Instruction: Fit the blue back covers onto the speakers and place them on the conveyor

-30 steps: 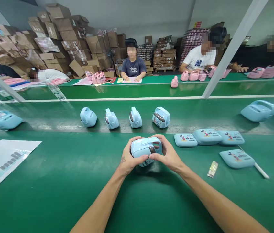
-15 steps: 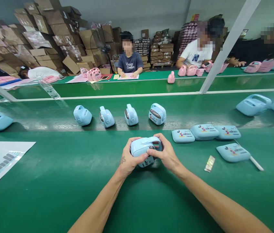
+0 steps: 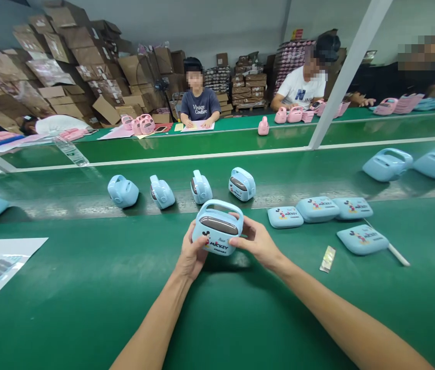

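Note:
Between my two hands is a light blue plastic case [image 3: 217,235] with a carrying handle, a dark window and a Mickey print facing me. My left hand [image 3: 190,253] grips its left end, thumb on the front. At the other end, my right hand [image 3: 260,243] has its thumb on the front and its fingers behind, partly hidden. The case is tilted back slightly, just above the green work surface [image 3: 217,313]. Similar handled cases stand behind it, among them one with its window showing [image 3: 242,185].
Flat blue printed covers [image 3: 284,217] lie to the right, one on a white stick [image 3: 399,255], near a small packet [image 3: 327,259]. A printed sheet [image 3: 5,272] lies at left. A slanted white post [image 3: 350,77] rises beyond. Several people sit at the far bench.
The case has been turned so its printed front and window now face me, handle up. Both hands have shifted their grip round it. The whole view has moved slightly.

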`<state>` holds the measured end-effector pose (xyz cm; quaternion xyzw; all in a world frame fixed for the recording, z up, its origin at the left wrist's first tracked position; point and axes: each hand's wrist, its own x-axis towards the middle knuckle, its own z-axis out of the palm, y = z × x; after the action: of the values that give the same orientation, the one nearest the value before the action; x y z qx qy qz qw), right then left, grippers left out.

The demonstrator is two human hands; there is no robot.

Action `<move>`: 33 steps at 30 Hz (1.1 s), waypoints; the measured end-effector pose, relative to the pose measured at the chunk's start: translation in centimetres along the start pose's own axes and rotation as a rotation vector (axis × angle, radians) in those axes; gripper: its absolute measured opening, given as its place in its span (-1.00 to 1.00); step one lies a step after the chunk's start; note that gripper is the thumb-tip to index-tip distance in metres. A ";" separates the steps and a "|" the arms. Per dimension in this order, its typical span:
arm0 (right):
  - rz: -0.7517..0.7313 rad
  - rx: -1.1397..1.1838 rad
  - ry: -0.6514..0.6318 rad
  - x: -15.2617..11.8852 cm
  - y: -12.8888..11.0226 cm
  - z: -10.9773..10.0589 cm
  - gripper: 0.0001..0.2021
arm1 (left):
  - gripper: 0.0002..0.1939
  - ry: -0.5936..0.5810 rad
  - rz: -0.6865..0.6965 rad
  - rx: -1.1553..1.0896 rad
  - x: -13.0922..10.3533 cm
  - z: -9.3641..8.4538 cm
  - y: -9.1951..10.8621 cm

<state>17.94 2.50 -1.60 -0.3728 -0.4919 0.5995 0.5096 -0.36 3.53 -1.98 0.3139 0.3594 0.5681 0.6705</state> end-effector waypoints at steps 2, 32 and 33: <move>-0.065 -0.090 -0.002 -0.1 -0.8 -0.5 -0.27 | -0.27 -0.049 0.027 0.110 -0.1 0.0 0.2; -0.174 -0.141 -0.052 0.0 -1.3 -1.4 -0.37 | -0.24 -0.002 0.076 0.280 -1.1 1.4 -1.2; -0.153 -0.136 0.019 0.2 -0.7 -1.5 -0.34 | -0.23 0.011 0.097 0.354 -1.2 1.5 -1.5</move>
<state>19.45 2.98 -1.28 -0.3732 -0.5538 0.5205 0.5321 1.62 2.09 -2.27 0.4407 0.4417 0.5293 0.5749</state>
